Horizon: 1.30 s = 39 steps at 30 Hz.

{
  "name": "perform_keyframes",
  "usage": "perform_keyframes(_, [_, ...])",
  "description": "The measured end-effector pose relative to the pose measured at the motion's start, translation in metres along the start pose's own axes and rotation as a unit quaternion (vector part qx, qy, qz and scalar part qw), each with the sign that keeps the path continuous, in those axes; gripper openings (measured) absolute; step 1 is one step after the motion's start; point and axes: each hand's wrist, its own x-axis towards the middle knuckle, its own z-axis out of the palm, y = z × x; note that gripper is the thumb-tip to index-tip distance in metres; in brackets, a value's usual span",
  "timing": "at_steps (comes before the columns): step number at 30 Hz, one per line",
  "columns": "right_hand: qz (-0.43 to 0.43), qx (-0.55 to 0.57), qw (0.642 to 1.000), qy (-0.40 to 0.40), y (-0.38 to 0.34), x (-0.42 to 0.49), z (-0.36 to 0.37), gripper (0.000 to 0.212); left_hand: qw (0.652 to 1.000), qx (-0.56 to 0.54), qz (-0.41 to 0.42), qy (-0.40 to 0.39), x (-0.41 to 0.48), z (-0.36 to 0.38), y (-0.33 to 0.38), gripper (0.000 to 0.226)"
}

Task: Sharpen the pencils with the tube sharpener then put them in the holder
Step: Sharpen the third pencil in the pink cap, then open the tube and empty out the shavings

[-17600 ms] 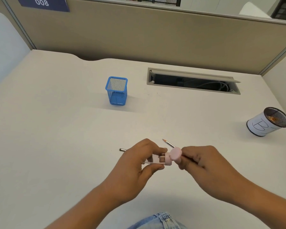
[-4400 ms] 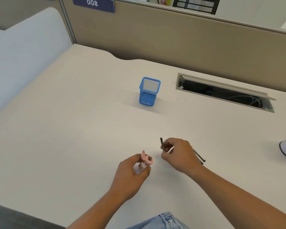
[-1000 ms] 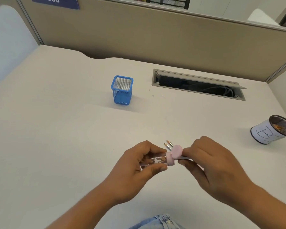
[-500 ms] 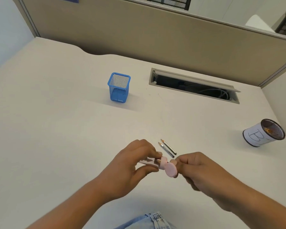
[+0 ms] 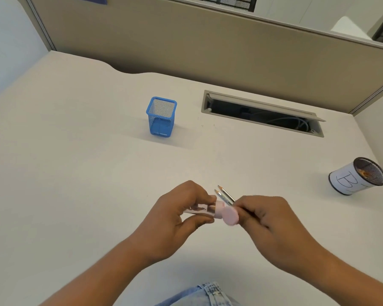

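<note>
My left hand [image 5: 175,219] grips the clear tube sharpener [image 5: 208,210] by its body, with its pink end and hinged pink cap [image 5: 230,216] pointing right. My right hand [image 5: 272,230] pinches a pencil right at the pink end; the pencil is almost wholly hidden by my fingers. Two sharpened pencils [image 5: 224,194] lie side by side on the desk just behind my hands, tips pointing up-left. The blue mesh holder [image 5: 161,117] stands upright and open farther back, left of centre.
A round mesh cup wrapped in white paper [image 5: 356,176] lies tilted at the right edge of the white desk [image 5: 75,162]. An open cable slot [image 5: 261,112] runs along the back. A beige partition wall rises behind the desk.
My hands stay together on the sharpener; the pink cap has shifted slightly between frames. The two pencils on the desk have not moved. The view has tilted a little.
</note>
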Motion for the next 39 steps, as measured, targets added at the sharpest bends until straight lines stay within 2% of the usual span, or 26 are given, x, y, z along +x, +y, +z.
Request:
perform_keyframes(2, [0.167, 0.15, 0.971, -0.075, -0.004, 0.002, -0.003, 0.042, 0.998, 0.05, 0.044, -0.007, 0.0, 0.0, -0.004, 0.015])
perform_keyframes(4, [0.245, 0.238, 0.932, -0.125, -0.006, 0.006, -0.007, 0.047, 0.996, 0.063, 0.058, -0.011, -0.002, 0.001, -0.007, 0.015])
perform_keyframes(9, [0.318, 0.263, 0.89, -0.192, -0.01, 0.009, -0.014, 0.048, 0.995, 0.076, 0.058, -0.008, -0.008, 0.007, -0.008, 0.014])
perform_keyframes(12, [0.336, 0.274, 0.882, -0.182, -0.008, 0.01, -0.019, 0.047, 0.994, 0.087, 0.028, 0.061, -0.01, 0.004, -0.015, 0.013])
perform_keyframes(14, [0.329, 0.284, 0.887, -0.153, -0.004, 0.01, -0.022, 0.047, 0.99, 0.062, -0.051, 0.119, -0.012, -0.001, -0.026, 0.016])
perform_keyframes(17, [0.291, 0.265, 0.914, -0.094, 0.008, 0.012, -0.015, 0.04, 0.983, 0.002, -0.136, 0.12, -0.012, -0.002, -0.031, 0.021])
perform_keyframes(21, [0.267, 0.201, 0.942, -0.045, 0.032, 0.02, 0.009, 0.024, 0.984, -0.048, -0.14, 0.103, -0.008, 0.008, -0.022, 0.017])
perform_keyframes(26, [0.221, 0.0, 0.975, 0.037, 0.061, 0.031, 0.042, 0.01, 0.976, -0.079, -0.192, 0.072, -0.015, 0.023, -0.042, 0.021])
perform_keyframes(31, [0.184, -0.114, 0.975, 0.049, 0.073, 0.04, 0.064, 0.024, 0.97, -0.057, -0.228, 0.058, -0.026, 0.038, -0.074, 0.015])
perform_keyframes(39, [0.145, -0.207, 0.967, 0.045, 0.076, 0.05, 0.082, 0.014, 0.968, -0.037, -0.244, 0.035, -0.032, 0.047, -0.096, 0.018])
